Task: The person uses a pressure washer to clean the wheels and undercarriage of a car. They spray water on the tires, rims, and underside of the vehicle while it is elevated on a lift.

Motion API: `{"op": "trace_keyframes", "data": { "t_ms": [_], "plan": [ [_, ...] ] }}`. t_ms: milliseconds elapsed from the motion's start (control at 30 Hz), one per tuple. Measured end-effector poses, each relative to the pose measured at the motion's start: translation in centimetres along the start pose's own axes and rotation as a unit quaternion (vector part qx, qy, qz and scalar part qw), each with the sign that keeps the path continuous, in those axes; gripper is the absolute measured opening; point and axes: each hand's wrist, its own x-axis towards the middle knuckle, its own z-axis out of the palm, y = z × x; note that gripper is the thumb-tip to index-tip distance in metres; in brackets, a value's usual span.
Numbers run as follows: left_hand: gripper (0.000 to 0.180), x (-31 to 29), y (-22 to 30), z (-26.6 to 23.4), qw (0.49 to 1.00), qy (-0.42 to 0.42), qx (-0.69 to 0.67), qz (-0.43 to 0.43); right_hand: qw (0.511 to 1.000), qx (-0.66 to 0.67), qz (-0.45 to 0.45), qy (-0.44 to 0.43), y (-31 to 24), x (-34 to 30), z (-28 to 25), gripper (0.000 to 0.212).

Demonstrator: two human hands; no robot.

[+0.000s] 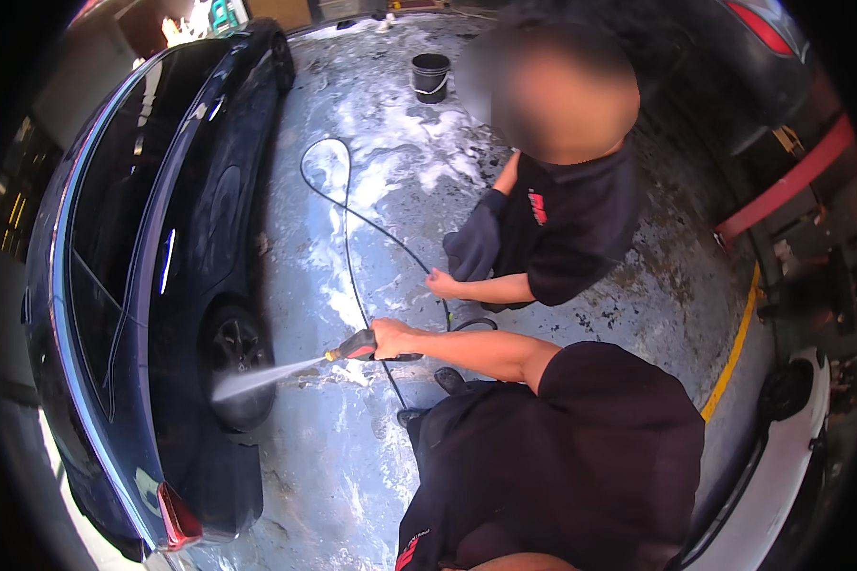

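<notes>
My right hand [390, 339] is closed round a pressure washer gun [356, 345], with its arm stretched out to the left. From the yellow-tipped nozzle a white water jet [267, 377] sprays onto the rear wheel [238, 362] of a dark car [186, 285]. Part of my left arm [514, 561] shows at the lower edge; its hand is out of the picture. A thin black hose [349, 252] loops over the floor. At its other stretch, a co-worker's hand [440, 284] grips the hose.
The co-worker in a black shirt [581, 224] stands bent just beyond my right arm. White foam [381, 133] lies on the wet grey floor near a black bucket [430, 78]. A yellow floor line [733, 347] and a white car [771, 476] are at the right.
</notes>
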Motion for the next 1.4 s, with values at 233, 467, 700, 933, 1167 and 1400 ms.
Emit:
{"op": "trace_keyframes", "data": {
  "t_ms": [233,467,700,933,1167,1400],
  "plan": [
    [0.052,-1.3,-3.6,-0.8,0.999,-0.029,0.033,0.019,0.998,-0.036,-0.026,-0.049,-1.9,-8.7,7.3,0.028],
    [0.049,-2.4,-10.9,-7.8,0.998,-0.034,0.000,0.050,0.995,-0.053,0.013,-0.082,0.4,-17.9,18.2,0.032],
    [0.043,-6.4,-21.4,-17.7,1.000,0.011,-0.019,-0.003,0.982,-0.054,0.155,-0.098,9.6,-33.6,21.4,0.036],
    [0.033,-7.8,-26.5,-19.3,0.587,-0.104,0.764,0.247,0.947,-0.144,0.282,-0.056,25.0,-49.3,16.5,0.034],
    [0.035,-6.8,-27.9,-10.3,0.988,-0.071,0.135,0.030,0.869,0.009,0.489,0.078,39.7,-63.2,5.9,0.028],
    [0.038,-10.6,-25.3,7.7,0.950,-0.121,0.264,0.116,0.612,0.453,0.380,0.524,49.8,-80.5,-8.9,0.013]
  ]
}}
